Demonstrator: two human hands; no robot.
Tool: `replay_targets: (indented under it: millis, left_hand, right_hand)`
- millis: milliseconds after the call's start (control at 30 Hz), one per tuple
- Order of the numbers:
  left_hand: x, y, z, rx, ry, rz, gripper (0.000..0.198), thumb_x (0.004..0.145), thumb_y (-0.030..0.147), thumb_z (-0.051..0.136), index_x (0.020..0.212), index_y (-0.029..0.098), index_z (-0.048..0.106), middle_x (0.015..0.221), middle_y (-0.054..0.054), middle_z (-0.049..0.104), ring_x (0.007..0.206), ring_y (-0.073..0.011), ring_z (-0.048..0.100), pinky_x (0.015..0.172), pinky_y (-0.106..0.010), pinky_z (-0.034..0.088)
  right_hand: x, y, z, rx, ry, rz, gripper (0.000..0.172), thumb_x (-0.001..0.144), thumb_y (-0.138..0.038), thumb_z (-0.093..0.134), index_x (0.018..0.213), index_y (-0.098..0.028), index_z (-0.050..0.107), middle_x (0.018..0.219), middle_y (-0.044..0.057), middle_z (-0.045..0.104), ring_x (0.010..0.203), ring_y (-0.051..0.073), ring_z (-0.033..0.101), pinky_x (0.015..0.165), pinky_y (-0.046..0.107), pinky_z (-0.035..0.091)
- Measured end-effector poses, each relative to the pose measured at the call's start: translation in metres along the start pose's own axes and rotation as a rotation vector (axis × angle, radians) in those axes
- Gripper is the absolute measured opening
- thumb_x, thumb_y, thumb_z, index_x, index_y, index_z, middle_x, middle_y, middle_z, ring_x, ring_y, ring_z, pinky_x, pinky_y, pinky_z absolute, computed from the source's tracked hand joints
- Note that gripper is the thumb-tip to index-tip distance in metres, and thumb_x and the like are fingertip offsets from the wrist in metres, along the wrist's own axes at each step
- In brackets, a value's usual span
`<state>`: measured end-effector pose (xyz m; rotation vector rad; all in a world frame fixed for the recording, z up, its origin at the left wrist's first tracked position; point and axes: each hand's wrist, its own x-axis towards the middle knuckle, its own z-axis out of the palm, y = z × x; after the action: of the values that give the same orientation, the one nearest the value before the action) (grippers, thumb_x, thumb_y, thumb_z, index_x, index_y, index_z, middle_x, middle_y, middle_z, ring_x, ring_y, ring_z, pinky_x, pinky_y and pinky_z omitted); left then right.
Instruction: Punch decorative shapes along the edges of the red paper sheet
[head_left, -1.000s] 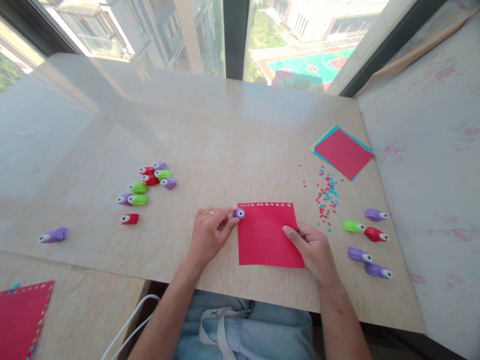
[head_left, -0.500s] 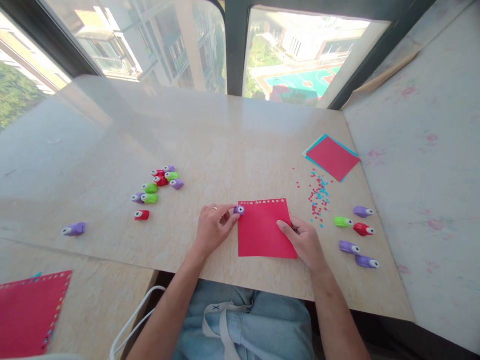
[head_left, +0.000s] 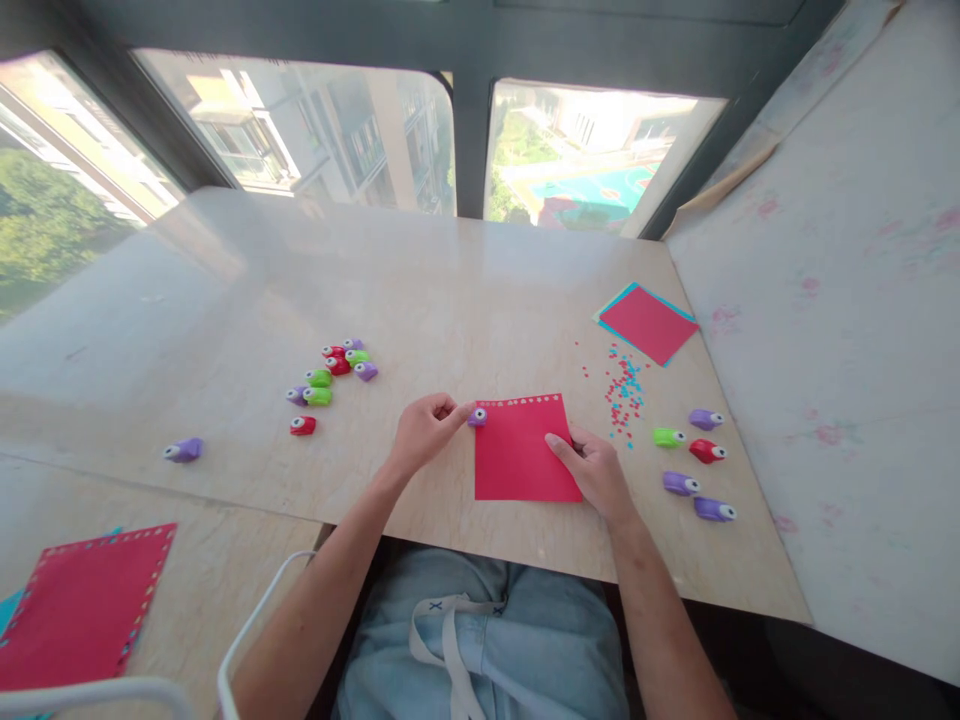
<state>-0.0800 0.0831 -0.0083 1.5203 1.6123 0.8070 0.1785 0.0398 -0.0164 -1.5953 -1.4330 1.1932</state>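
Observation:
A square sheet of red paper (head_left: 517, 455) lies at the front of the table, with a row of small punched shapes along its far edge. My right hand (head_left: 596, 470) grips its right side, thumb on top and fingers underneath. At the sheet's upper left edge sits a small purple craft punch (head_left: 478, 417) with a white round top. My left hand (head_left: 431, 430) is closed at that punch, its thumb tip pressing against it and the other fingers curled in. Part of the punch is covered by the thumb.
Several small punches (head_left: 319, 378) stand left; one purple punch (head_left: 184, 450) lies farther out. More punches (head_left: 679, 484) lie right, near red and blue confetti (head_left: 624, 390) and stacked coloured paper (head_left: 649, 322). Punched red sheets (head_left: 90, 605) and a white cable (head_left: 251, 630) are front left.
My view has tilted up slightly. My left hand's fingers have shifted on the purple punch, the thumb now lying over its top left. The right hand keeps hold of the red paper.

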Motion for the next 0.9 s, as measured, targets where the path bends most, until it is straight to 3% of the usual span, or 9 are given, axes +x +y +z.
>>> replay_targets:
  millis: [133,400,900]
  left_hand:
    - [0.017,0.008,-0.006,0.053,-0.201,-0.117,0.055,0.077,0.063,0.062,0.052,0.016,0.053,0.043,0.004,0.041,0.043,-0.0078,0.037,0.044,-0.022,0.022]
    - [0.037,0.009,-0.005,-0.028,-0.420,-0.308,0.041,0.074,0.053,0.070,0.062,0.015,0.064,0.045,0.000,0.054,0.039,-0.0098,0.049,0.037,-0.020,0.023]
    - [0.040,0.006,-0.003,-0.016,-0.500,-0.329,0.040,0.083,0.047,0.064,0.059,0.015,0.059,0.042,0.003,0.048,0.037,-0.0103,0.050,0.036,-0.019,0.032]
  right_hand:
    - [-0.001,-0.003,0.000,-0.032,0.021,-0.023,0.040,0.085,-0.054,0.057,0.087,-0.016,0.070,0.080,0.006,0.071,0.068,0.020,0.062,0.057,0.027,0.046]
    - [0.000,0.002,0.002,-0.083,0.039,-0.044,0.037,0.088,-0.051,0.055,0.083,-0.017,0.068,0.078,0.005,0.068,0.069,0.019,0.059,0.059,0.027,0.043]
    - [0.000,0.004,0.003,-0.143,0.092,-0.085,0.037,0.087,-0.050,0.054,0.071,-0.018,0.059,0.064,0.000,0.057,0.059,0.014,0.049,0.055,0.025,0.036]
